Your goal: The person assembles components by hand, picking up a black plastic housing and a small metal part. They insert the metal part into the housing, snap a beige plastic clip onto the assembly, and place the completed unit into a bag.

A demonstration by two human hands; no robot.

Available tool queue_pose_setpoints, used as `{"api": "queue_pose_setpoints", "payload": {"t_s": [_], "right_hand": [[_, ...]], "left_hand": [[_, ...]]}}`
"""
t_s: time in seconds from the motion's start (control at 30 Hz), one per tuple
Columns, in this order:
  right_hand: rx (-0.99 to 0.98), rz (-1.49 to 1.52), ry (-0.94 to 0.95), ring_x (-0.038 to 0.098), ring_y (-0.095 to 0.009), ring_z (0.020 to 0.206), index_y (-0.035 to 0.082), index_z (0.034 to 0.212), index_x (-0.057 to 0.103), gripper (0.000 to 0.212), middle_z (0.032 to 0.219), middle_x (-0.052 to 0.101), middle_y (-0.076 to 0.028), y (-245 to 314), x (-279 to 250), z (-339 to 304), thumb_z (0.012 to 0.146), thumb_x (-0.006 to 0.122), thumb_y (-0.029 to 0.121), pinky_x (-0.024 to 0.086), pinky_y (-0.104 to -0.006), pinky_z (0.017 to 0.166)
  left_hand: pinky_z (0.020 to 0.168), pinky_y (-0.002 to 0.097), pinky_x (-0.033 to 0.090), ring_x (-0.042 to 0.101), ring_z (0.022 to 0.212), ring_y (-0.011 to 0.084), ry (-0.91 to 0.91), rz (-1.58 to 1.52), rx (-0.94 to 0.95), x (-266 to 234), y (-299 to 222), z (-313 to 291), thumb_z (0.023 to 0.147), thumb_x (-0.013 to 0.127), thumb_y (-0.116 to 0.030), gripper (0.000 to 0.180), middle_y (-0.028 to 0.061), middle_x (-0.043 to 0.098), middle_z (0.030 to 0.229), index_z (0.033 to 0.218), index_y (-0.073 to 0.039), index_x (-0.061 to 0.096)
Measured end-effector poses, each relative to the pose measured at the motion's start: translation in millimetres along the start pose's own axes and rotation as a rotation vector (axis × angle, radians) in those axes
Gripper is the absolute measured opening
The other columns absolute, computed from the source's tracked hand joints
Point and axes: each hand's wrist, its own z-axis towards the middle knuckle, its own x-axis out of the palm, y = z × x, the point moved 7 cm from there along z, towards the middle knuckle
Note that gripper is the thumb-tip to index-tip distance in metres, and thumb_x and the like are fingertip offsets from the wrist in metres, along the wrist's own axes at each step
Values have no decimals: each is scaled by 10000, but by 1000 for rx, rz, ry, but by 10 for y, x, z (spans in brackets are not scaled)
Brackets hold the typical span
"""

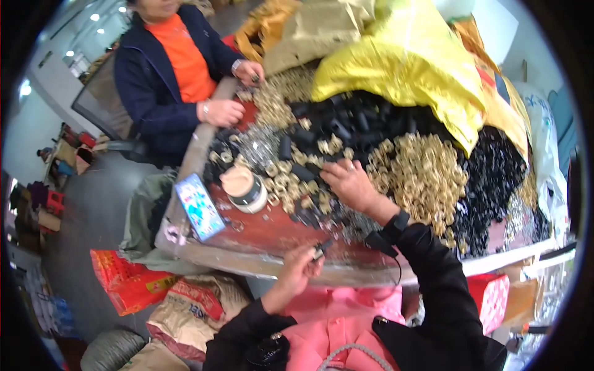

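Near the table's front edge, my left hand [297, 270] pinches a small black part [322, 248] with a lighter piece by my fingertips. My right hand [351, 184] reaches over the middle of the table, its bent fingers down among black cylinders [302, 172] and tan rings [286, 193]. Whatever lies between those fingertips is too small to make out. To the right of this hand is a large heap of tan rings [427, 176]. Loose black pieces and small shiny metal parts [356, 224] lie below the right wrist.
A lidded jar [247, 190] and a blue patterned flat box [200, 207] stand at the table's left. A co-worker's hands [223, 112] handle parts at the far left. A yellow sack [408, 68] covers the back; a black heap [492, 191] lies right. Bags [179, 318] sit on the floor.
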Motion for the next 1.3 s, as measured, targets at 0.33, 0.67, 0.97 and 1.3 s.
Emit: {"api": "queue_pose_setpoints", "payload": {"t_s": [0.33, 0.67, 0.97, 1.3], "right_hand": [[11, -133, 15, 440, -214, 859, 128, 912, 534, 249, 883, 473, -25, -80, 94, 155, 666, 535, 170, 348, -357, 681], [264, 436, -6, 521, -265, 754, 44, 876, 539, 291, 780, 505, -85, -175, -370, -70, 691, 618, 254, 403, -351, 678], [133, 929, 140, 521, -218, 693, 9, 918, 549, 404, 786, 534, -82, 467, -1088, -462, 641, 696, 265, 406, -285, 634], [271, 999, 247, 520, -203, 723, 15, 949, 540, 446, 793, 514, -68, 555, -1017, -871, 605, 719, 235, 407, -278, 632]], "left_hand": [[496, 198, 439, 531, 573, 116, -2, -27, 57, -13, -101, 38, 838, 449, -183, 268, 64, 545, 723, 1053, -22, 448], [541, 201, 497, 584, 639, 135, -40, -51, 163, -61, -132, -75, 837, 444, -115, 184, 128, 583, 803, 961, 17, 475], [545, 210, 487, 567, 616, 125, 154, 93, 30, 585, -435, -201, 790, 528, -95, 294, 123, 586, 820, 1041, 47, 476], [559, 212, 493, 576, 647, 127, 239, 404, -156, 687, -227, -219, 786, 539, -113, 338, 93, 572, 816, 1070, 55, 463]]}}
